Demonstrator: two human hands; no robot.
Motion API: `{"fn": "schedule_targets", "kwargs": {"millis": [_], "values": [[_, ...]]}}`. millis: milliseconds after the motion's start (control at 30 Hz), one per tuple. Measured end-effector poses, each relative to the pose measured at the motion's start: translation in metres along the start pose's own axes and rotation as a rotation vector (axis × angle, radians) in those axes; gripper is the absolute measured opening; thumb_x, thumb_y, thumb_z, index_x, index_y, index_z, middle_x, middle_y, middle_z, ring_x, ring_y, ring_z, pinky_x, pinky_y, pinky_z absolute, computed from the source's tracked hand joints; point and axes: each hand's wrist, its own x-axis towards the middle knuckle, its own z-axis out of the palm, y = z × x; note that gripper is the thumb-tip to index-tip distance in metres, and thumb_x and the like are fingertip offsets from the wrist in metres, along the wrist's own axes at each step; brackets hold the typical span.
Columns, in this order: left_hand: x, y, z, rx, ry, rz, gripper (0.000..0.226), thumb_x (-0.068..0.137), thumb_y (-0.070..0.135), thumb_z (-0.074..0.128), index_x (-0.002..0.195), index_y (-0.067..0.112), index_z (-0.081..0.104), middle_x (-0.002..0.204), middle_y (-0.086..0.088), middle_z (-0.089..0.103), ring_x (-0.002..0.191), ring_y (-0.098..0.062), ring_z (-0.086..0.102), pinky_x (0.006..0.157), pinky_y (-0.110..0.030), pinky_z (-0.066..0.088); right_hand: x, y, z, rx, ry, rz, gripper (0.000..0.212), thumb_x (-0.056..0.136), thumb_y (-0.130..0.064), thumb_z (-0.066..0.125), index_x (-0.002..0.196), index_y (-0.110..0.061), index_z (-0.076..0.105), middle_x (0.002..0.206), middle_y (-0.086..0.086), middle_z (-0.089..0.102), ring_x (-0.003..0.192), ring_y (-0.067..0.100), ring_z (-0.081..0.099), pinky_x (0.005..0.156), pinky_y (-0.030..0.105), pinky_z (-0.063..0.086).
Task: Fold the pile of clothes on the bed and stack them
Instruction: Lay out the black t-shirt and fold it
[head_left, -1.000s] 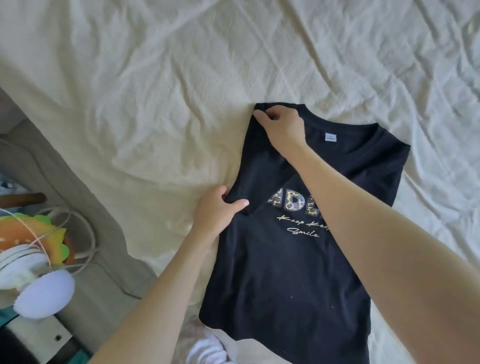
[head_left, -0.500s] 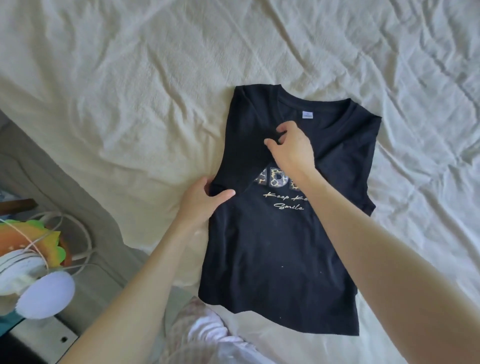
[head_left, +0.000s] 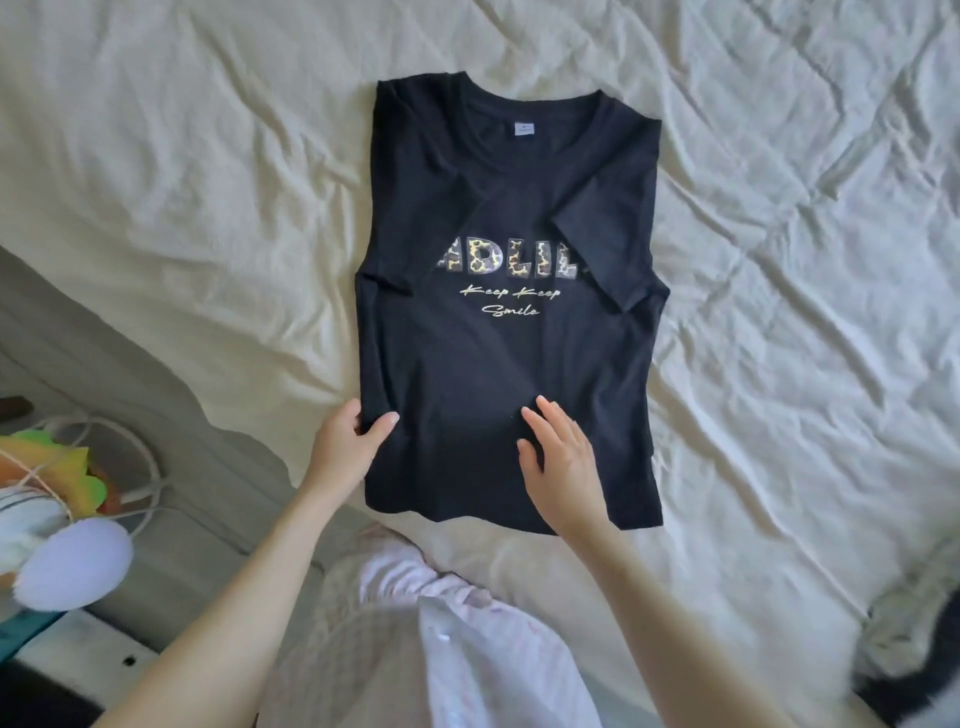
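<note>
A black T-shirt (head_left: 498, 364) with leopard-print letters and white script lies face up on the cream bed sheet (head_left: 208, 156), both sleeves folded inward over the front. My left hand (head_left: 349, 441) pinches the shirt's lower left edge, thumb on top. Just to the right, my right hand (head_left: 558, 457) rests flat on the lower front of the shirt, fingers spread, holding nothing.
The bed's edge runs diagonally at the lower left. Beyond it sit a white fan (head_left: 72, 566), a colourful toy (head_left: 57, 467) and a white cord (head_left: 145, 467). My pale pink clothing (head_left: 426, 639) fills the bottom centre. A dark garment (head_left: 930, 649) lies at the lower right.
Both hands slid down from the shirt's shoulder and chest to its lower part. The left sleeve now lies folded in. The view shifted so the whole shirt shows.
</note>
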Motion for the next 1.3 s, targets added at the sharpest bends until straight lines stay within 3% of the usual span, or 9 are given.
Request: {"fn": "schedule_targets", "kwargs": {"millis": [100,233,367,500,633,733,967,1100,1300], "values": [[-0.016,-0.019,0.006,-0.004,0.001,-0.038,0.011,0.087,0.021,0.063,0.088,0.011,0.061,0.078,0.000,0.062,0.074,-0.018,0.056,0.059,-0.022,0.039,-0.011,0.017,-0.013,0.072,0.169,0.172,0.031,0.096,-0.016,0.049,0.124,-0.009,0.060,0.139,0.005,0.049,0.130,0.023,0.041,0.109,0.035,0.027],[-0.035,-0.039,0.013,-0.007,0.018,-0.103,0.028,0.089,0.023,0.062,0.082,-0.004,0.057,0.072,-0.006,0.053,0.067,-0.019,0.046,0.061,-0.029,0.034,-0.020,0.058,-0.032,0.182,0.344,0.484,0.037,0.096,-0.021,0.046,0.131,-0.010,0.048,0.135,0.005,0.048,0.126,0.026,0.040,0.103,0.042,0.030],[-0.054,-0.055,0.017,-0.109,0.125,-0.097,0.025,0.095,0.020,0.054,0.091,-0.005,0.058,0.086,-0.012,0.056,0.080,-0.023,0.048,0.067,-0.033,0.035,-0.026,0.106,-0.039,0.268,0.056,0.628,0.041,0.095,-0.037,0.046,0.126,-0.010,0.049,0.117,0.006,0.058,0.110,0.027,0.054,0.094,0.040,0.042],[-0.071,-0.063,0.018,-0.180,0.258,-0.070,0.017,0.097,0.021,0.049,0.093,0.005,0.055,0.092,-0.009,0.053,0.085,-0.021,0.046,0.077,-0.035,0.037,-0.027,0.130,-0.043,0.613,-0.064,0.641,0.027,0.092,-0.028,0.058,0.076,-0.007,0.053,0.072,0.006,0.045,0.065,0.022,0.043,0.059,0.028,0.034],[-0.082,-0.057,0.017,-0.292,0.296,-0.068,0.016,0.097,0.021,0.050,0.097,0.006,0.056,0.100,-0.009,0.059,0.092,-0.024,0.054,0.087,-0.041,0.045,-0.038,0.145,-0.050,1.023,-0.104,0.691,0.016,0.092,-0.018,0.061,0.089,-0.003,0.057,0.093,0.008,0.063,0.086,0.023,0.061,0.072,0.032,0.051],[-0.091,-0.054,0.018,-0.312,0.244,-0.076,0.014,0.097,0.014,0.051,0.107,0.005,0.056,0.108,-0.012,0.060,0.100,-0.026,0.057,0.090,-0.043,0.048,-0.053,0.148,-0.050,1.165,-0.132,0.656,0.012,0.093,-0.014,0.060,0.092,-0.004,0.053,0.100,0.010,0.065,0.089,0.021,0.064,0.067,0.029,0.052],[-0.114,-0.059,0.010,-0.446,0.152,-0.172,0.017,0.094,0.006,0.054,0.109,0.002,0.058,0.110,-0.012,0.061,0.101,-0.028,0.058,0.086,-0.033,0.045,-0.073,0.154,-0.053,1.154,-0.039,0.663,0.014,0.092,-0.011,0.061,0.080,-0.004,0.059,0.089,0.007,0.062,0.083,0.019,0.061,0.073,0.029,0.052],[-0.131,-0.069,0.014,-0.527,0.126,-0.306,0.012,0.093,0.008,0.057,0.103,0.002,0.058,0.101,-0.011,0.062,0.086,-0.025,0.059,0.076,-0.031,0.047,-0.090,0.166,-0.057,1.132,-0.024,0.773,0.009,0.091,-0.010,0.061,0.085,-0.003,0.058,0.095,0.009,0.060,0.093,0.023,0.061,0.076,0.033,0.052],[-0.169,-0.067,0.017,-0.617,0.051,-0.503,0.010,0.088,0.012,0.064,0.091,0.005,0.057,0.092,-0.011,0.062,0.081,-0.022,0.060,0.067,-0.033,0.050,-0.123,0.172,-0.071,1.121,-0.083,0.892,0.013,0.088,-0.012,0.067,0.088,-0.004,0.057,0.090,0.008,0.059,0.081,0.021,0.060,0.062,0.028,0.051]]}}
